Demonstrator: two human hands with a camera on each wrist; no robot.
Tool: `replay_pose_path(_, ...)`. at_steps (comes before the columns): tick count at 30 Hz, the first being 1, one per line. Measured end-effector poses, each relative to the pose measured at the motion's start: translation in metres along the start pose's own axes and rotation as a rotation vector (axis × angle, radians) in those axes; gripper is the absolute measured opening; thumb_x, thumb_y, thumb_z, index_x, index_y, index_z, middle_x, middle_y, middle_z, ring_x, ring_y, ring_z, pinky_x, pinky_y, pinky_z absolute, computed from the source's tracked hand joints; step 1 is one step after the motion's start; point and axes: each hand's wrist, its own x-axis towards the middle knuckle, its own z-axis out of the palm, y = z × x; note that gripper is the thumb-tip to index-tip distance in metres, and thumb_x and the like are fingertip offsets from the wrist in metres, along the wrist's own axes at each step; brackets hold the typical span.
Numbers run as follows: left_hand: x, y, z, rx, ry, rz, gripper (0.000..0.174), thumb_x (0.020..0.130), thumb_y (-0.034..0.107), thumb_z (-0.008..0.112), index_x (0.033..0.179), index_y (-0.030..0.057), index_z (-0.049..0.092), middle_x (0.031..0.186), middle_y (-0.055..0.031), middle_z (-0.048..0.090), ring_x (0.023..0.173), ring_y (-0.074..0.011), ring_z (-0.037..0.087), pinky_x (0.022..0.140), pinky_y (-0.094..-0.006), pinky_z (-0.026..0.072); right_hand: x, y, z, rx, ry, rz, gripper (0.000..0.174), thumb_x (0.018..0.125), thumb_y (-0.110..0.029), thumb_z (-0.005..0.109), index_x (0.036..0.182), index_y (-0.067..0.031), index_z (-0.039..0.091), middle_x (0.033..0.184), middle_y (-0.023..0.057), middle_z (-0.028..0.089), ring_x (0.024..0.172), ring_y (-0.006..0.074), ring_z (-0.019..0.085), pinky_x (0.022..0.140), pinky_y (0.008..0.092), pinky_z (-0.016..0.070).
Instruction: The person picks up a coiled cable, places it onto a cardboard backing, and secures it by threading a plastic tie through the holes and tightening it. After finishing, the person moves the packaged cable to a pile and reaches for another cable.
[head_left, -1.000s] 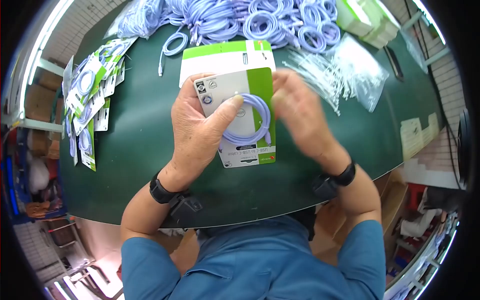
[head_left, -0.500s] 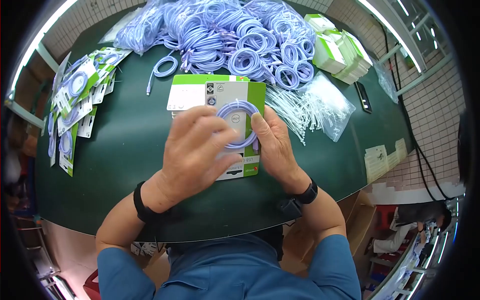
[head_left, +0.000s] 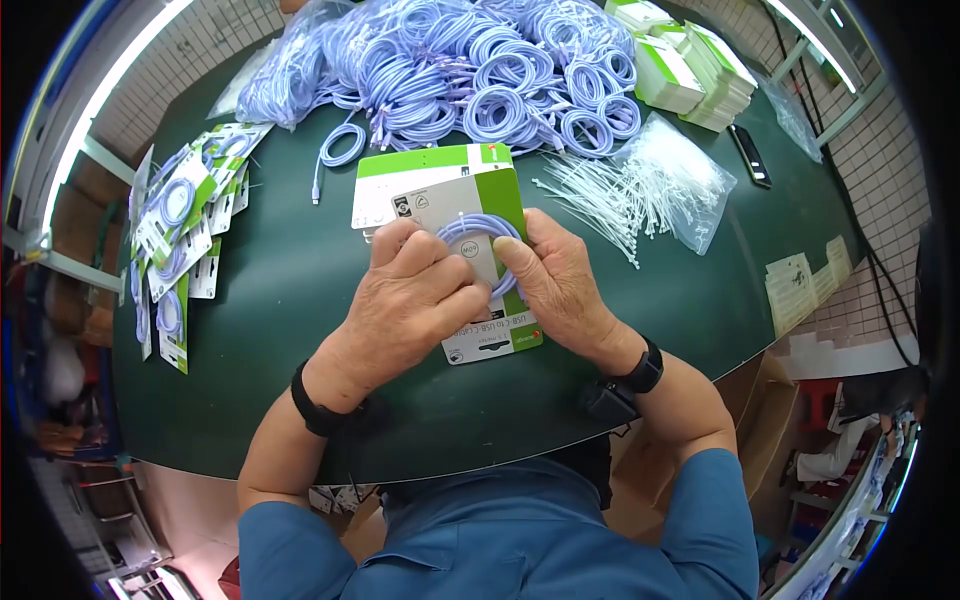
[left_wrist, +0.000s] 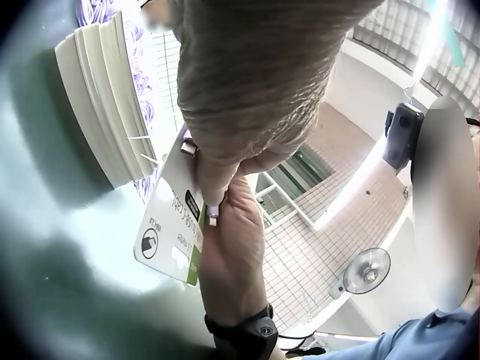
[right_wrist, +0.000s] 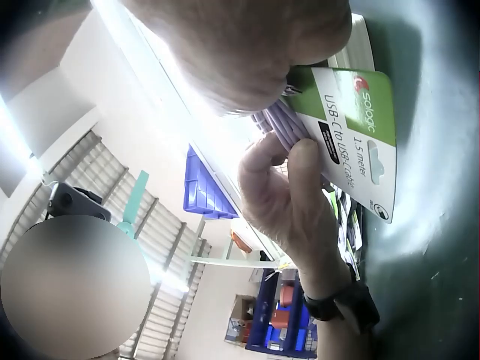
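A white and green packaging card (head_left: 440, 198) printed "USB-C to USB-C cable" carries a coiled lilac USB cable (head_left: 487, 222). My right hand (head_left: 568, 288) grips the card's right edge, its thumb over the coil. The left hand (head_left: 408, 295), fingers curled, covers the coil's left side. From the right wrist, its thumb and forefinger can be seen pinching the cable strands (right_wrist: 283, 126) against the card (right_wrist: 349, 135). In the left wrist view a cable plug (left_wrist: 213, 216) shows beside the card's green strip. Behind the held card lies a stack of similar cards (head_left: 378, 192).
Coiled cables (head_left: 400, 80) heap along the back, with one loose cable (head_left: 342, 146) in front. Finished-looking packs (head_left: 178, 205) pile at the left. White zip ties (head_left: 600, 200) spill from a plastic bag (head_left: 700, 215). Card stacks (head_left: 670, 80) and a phone (head_left: 750, 156) lie at the right.
First the left hand held the card while the right was blurred beside it. The right then took the card's right edge, and the left moved onto the coil, its fingers now curled there.
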Motion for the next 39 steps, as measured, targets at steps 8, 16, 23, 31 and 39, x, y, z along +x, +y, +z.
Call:
replay_pose_path(8, 0.002, -0.003, 0.001, -0.032, -0.016, -0.049, 0.018, 0.077, 0.017, 0.074, 0.094, 0.0145, 0.069, 0.092, 0.0035, 0.06, 0.093, -0.0203, 0.055, 0.09, -0.04, 0.0446, 0.004, 0.002, 0.0, 0.07, 0.035, -0.031, 0.034, 0.112, -0.033, 0.06, 0.122, -0.0004, 0.064, 0.098, -0.0014, 0.067, 0.083, 0.0032, 0.055, 0.07, 0.0221, 0.0483)
replay_pose_path(16, -0.001, -0.005, -0.006, -0.043, 0.029, -0.118, 0.03, 0.08, 0.014, 0.073, 0.11, 0.017, 0.078, 0.094, 0.0027, 0.062, 0.088, -0.0197, 0.061, 0.079, -0.0361, 0.0493, 0.007, 0.007, -0.007, 0.287, 0.03, 0.011, 0.036, 0.11, -0.032, 0.063, 0.121, 0.0019, 0.066, 0.095, 0.0002, 0.069, 0.082, 0.0022, 0.057, 0.068, 0.0217, 0.0492)
replay_pose_path(23, -0.007, -0.019, -0.001, -0.099, -0.114, -0.087, 0.027, 0.083, 0.012, 0.071, 0.107, 0.0204, 0.08, 0.097, 0.0042, 0.066, 0.07, -0.0183, 0.063, 0.062, -0.0332, 0.0518, 0.005, 0.011, -0.005, 0.222, 0.008, 0.04, 0.03, 0.11, -0.026, 0.065, 0.12, 0.0021, 0.065, 0.091, 0.0, 0.069, 0.075, 0.0013, 0.055, 0.062, 0.0204, 0.0466)
replay_pose_path(31, -0.005, -0.008, 0.001, -0.375, 0.235, -0.189, 0.038, 0.081, 0.006, 0.082, 0.118, 0.0126, 0.077, 0.102, -0.0024, 0.069, 0.077, -0.0205, 0.067, 0.071, -0.0322, 0.0556, 0.006, 0.007, -0.007, 0.206, 0.069, -0.006, 0.034, 0.11, -0.027, 0.065, 0.126, 0.002, 0.064, 0.104, 0.0023, 0.072, 0.087, 0.0036, 0.062, 0.072, 0.0209, 0.0503)
replay_pose_path(39, 0.007, 0.012, 0.001, -1.113, 0.39, -0.931, 0.046, 0.092, 0.006, 0.081, 0.134, -0.005, 0.064, 0.107, -0.0074, 0.073, 0.098, -0.0147, 0.071, 0.089, -0.0329, 0.0593, 0.005, 0.0, -0.011, 0.327, 0.093, -0.032, 0.038, 0.108, -0.027, 0.068, 0.131, 0.0023, 0.063, 0.114, 0.0055, 0.074, 0.095, 0.0069, 0.067, 0.081, 0.0233, 0.0541)
